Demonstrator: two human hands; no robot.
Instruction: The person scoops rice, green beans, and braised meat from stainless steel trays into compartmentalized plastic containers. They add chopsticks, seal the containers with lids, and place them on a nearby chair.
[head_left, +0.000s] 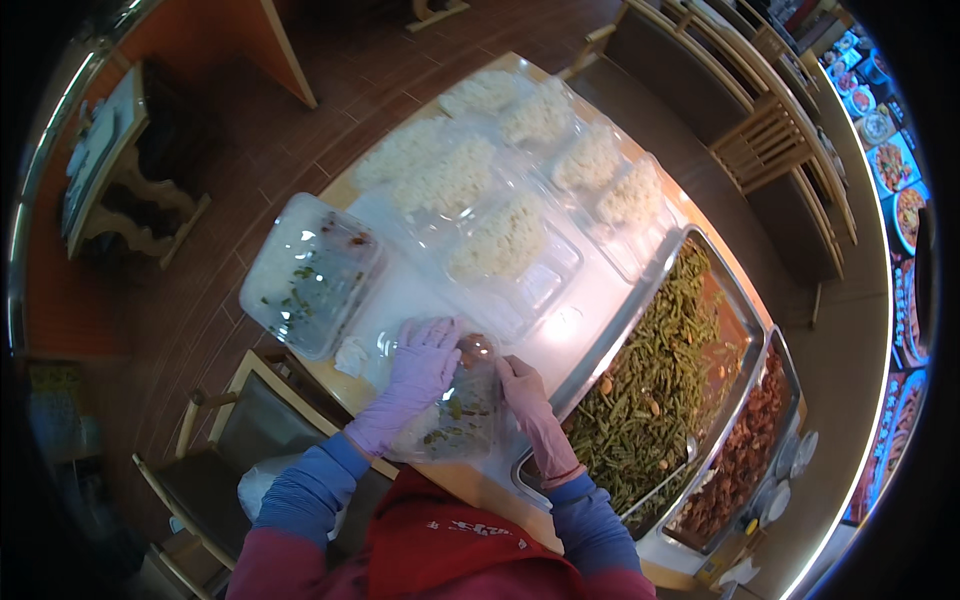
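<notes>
My left hand (429, 364), in a thin pink glove, lies with its palm on the lid of a clear plastic meal container (457, 420). Rice, green vegetables and a brown piece of food show through that lid. At the container's right edge is my right hand (523, 390), also gloved, its fingers bent against the rim. Farther left, a stack of lidded meal containers (315, 277) holds rice and greens. Several open clear trays with white rice (499, 236) stand beyond my hands. To the right is a deep metal pan of green beans (652, 390).
A second metal pan holds reddish-brown meat (742, 442), with small lidded tubs (775, 501) beside it. A metal utensil handle (656, 491) crosses the bean pan. Crumpled white tissue (351, 355) lies by the stack. A chair (262, 420) stands at the near left, a bench (675, 97) at the far right.
</notes>
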